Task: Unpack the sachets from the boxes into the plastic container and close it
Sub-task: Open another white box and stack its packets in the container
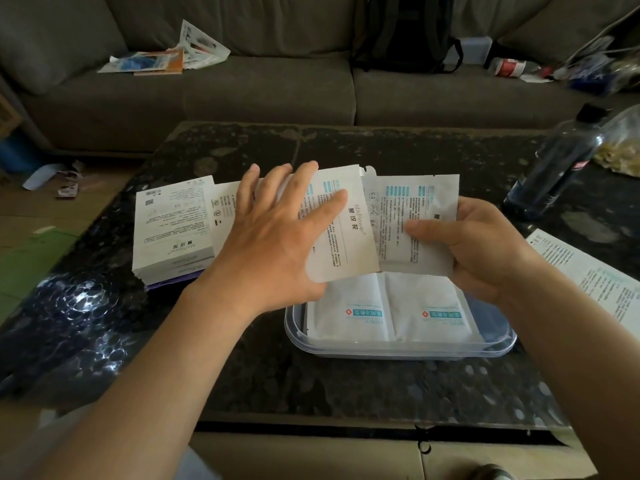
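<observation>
My left hand point(273, 233), fingers spread, pinches one sachet point(346, 237) under its thumb. My right hand point(485, 247) grips a second sachet point(415, 209), fingers curled out of sight behind it. My left hand hides part of the boxes point(169, 223), and the open container point(398, 351) sits on the counter point(311, 386) just below both hands.

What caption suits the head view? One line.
Left hand and right hand hold sachets over the container, boxes beside it.
</observation>
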Action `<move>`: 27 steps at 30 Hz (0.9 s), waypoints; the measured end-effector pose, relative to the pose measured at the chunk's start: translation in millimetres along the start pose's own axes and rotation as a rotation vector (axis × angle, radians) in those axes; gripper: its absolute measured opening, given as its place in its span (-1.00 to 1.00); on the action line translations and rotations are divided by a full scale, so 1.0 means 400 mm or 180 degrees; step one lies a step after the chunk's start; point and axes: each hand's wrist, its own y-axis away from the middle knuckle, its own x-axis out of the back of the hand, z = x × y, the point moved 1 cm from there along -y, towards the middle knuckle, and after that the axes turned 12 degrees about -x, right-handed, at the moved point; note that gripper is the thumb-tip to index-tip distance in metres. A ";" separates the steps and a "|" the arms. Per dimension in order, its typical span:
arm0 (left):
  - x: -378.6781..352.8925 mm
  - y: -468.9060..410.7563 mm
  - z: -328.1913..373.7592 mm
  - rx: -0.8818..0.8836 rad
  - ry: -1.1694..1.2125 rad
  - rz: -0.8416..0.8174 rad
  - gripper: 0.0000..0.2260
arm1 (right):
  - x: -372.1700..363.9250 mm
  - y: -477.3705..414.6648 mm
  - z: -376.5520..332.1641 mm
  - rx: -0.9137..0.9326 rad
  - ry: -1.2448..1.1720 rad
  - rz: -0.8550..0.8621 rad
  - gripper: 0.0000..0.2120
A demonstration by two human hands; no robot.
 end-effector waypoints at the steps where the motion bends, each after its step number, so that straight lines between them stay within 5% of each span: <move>1: -0.001 0.000 -0.002 0.0024 -0.0019 -0.0009 0.00 | 0.006 0.001 -0.002 0.0020 -0.0056 0.0093 -0.77; 5: -0.002 0.004 -0.022 0.0212 -0.0075 -0.0098 0.00 | 0.039 0.011 -0.015 0.0291 -0.0029 0.0454 -0.78; 10: -0.006 0.007 -0.036 0.0431 0.0057 -0.0096 -0.01 | 0.056 0.046 -0.030 0.0834 0.1191 0.1135 -0.78; 19: -0.014 0.001 -0.037 0.0656 0.0147 -0.0146 0.01 | 0.073 0.077 -0.017 0.1750 0.3562 0.0741 -0.62; 23: -0.018 0.000 -0.036 0.0656 0.0147 -0.0177 0.03 | 0.017 0.065 0.031 0.1011 0.4690 0.0400 -0.37; 27: -0.019 0.002 -0.035 0.0662 0.0154 -0.0167 0.03 | -0.002 0.062 0.060 0.0372 0.4979 -0.0289 -0.46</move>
